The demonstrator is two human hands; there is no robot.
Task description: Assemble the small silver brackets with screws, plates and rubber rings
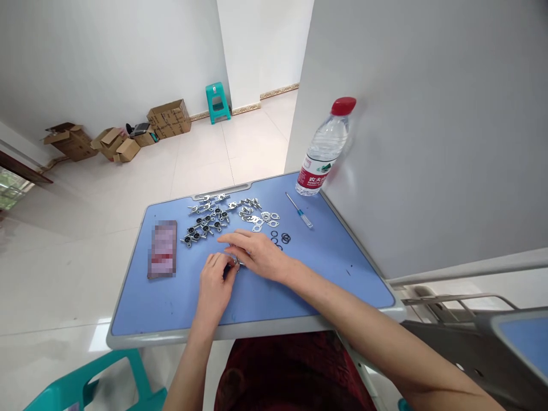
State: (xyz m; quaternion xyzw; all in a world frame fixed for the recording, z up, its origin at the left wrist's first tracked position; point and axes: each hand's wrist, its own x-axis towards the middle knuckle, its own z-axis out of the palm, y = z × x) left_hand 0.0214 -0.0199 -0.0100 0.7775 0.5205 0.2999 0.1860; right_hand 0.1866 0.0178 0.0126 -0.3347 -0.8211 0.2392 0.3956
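My left hand (214,281) is closed, thumb and fingertips pinching a small metal fitting (237,262) just above the blue table. Close against it, my right hand (262,254) has its fingers stretched out and apart over the fitting; whether its lower fingers touch the part is hidden. Beyond the hands lie several metal fittings with black round centres (208,226). Behind those are several bare metal fittings (206,205). Flat oval metal plates (273,223) are scattered to their right. Several black rubber rings (285,238) lie just past my right hand.
A screwdriver (299,211) lies right of the plates. A water bottle with a red cap (317,160) stands at the table's back right, beside a grey panel (419,137). A blurred phone-shaped object (162,249) lies left. Teal stools (217,103) and cardboard boxes (170,119) are on the floor.
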